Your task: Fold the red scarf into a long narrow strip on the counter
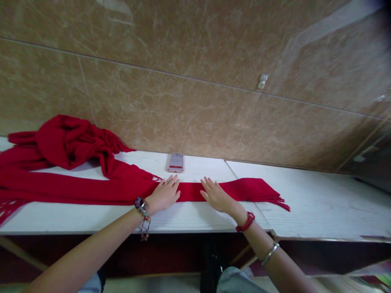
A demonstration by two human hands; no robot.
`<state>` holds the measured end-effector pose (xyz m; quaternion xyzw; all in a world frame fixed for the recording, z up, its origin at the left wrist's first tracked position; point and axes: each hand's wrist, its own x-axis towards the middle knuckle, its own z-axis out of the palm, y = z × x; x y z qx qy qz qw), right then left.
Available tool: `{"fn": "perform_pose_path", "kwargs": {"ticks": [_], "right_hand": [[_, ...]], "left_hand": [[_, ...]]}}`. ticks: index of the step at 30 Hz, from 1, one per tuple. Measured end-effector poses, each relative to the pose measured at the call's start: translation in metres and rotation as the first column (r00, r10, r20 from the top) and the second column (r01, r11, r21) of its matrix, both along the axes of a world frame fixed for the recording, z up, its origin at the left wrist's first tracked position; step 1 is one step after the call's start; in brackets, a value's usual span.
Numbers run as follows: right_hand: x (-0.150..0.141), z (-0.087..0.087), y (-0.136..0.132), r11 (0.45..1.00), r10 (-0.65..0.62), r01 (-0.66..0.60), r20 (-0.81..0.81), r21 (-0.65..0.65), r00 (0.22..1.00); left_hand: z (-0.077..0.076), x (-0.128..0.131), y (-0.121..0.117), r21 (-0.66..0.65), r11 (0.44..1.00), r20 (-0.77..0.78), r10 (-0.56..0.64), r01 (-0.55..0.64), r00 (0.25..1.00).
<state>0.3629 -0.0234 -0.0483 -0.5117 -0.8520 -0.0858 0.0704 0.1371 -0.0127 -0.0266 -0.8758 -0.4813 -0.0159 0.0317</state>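
Observation:
A long red scarf (100, 191) lies in a narrow flat strip along a white bench top, its fringe hanging loose at the right end. My left hand (164, 194) rests flat on the strip near its middle, fingers stretched out. A short way to the right, my right hand (216, 195) also lies on the cloth with its fingers spread. Between the two hands a smooth stretch of scarf shows. More red fringed cloth (70, 142) is heaped at the left against the wall; I cannot tell whether it is the same piece.
A phone (176, 162) with a lit screen lies beyond the scarf, near the brown tiled wall (171, 110). The white bench top (320, 203) has a seam right of my hands. Its front edge runs just below my wrists, with dark open compartments (171, 254) underneath.

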Motion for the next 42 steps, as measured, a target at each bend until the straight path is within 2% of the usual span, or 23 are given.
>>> {"fn": "perform_pose_path", "kwargs": {"ticks": [4, 8, 12, 16, 21, 27, 35, 38, 40, 42], "right_hand": [[-0.033, -0.006, -0.003, 0.994, 0.106, -0.107, -0.076, -0.017, 0.992], [-0.030, -0.013, -0.004, 0.994, 0.103, -0.106, -0.060, -0.037, 0.993], [-0.007, -0.014, -0.004, 0.997, 0.069, -0.069, -0.013, -0.030, 0.998], [0.021, -0.014, -0.002, 0.999, -0.016, 0.017, 0.047, -0.031, 0.999], [0.061, -0.014, 0.000, 0.994, -0.106, 0.101, 0.154, 0.037, 0.982], [0.091, -0.013, 0.002, 0.939, -0.322, 0.290, 0.172, 0.184, 0.931], [0.131, 0.001, 0.005, 0.883, -0.463, 0.436, 0.158, 0.175, 0.872], [0.123, 0.012, 0.009, 0.890, -0.435, 0.409, 0.111, 0.200, 0.894], [0.099, 0.019, 0.011, 0.926, -0.344, 0.326, 0.070, 0.191, 0.936], [0.062, 0.024, 0.010, 0.974, -0.195, 0.189, 0.038, 0.123, 0.980]], "left_hand": [[-0.009, 0.006, 0.006, -0.072, 0.995, 0.013, -0.072, 0.073, 0.997], [-0.018, 0.003, 0.011, -0.073, 0.993, 0.015, -0.097, 0.097, 0.995], [-0.021, 0.002, 0.011, -0.049, 0.994, 0.037, -0.094, 0.095, 0.995], [-0.021, 0.003, 0.011, -0.031, 0.994, 0.051, -0.106, 0.108, 0.993], [-0.019, 0.003, 0.010, -0.043, 0.994, 0.039, -0.099, 0.100, 0.994], [-0.020, 0.003, 0.011, -0.034, 0.994, 0.041, -0.100, 0.101, 0.994], [-0.019, 0.005, 0.010, -0.045, 0.995, 0.034, -0.089, 0.091, 0.995], [-0.018, 0.005, 0.010, -0.059, 0.995, 0.025, -0.083, 0.085, 0.996], [-0.017, 0.006, 0.009, -0.070, 0.994, 0.024, -0.083, 0.085, 0.996], [-0.015, 0.007, 0.007, -0.074, 0.994, 0.024, -0.082, 0.083, 0.996]]}}
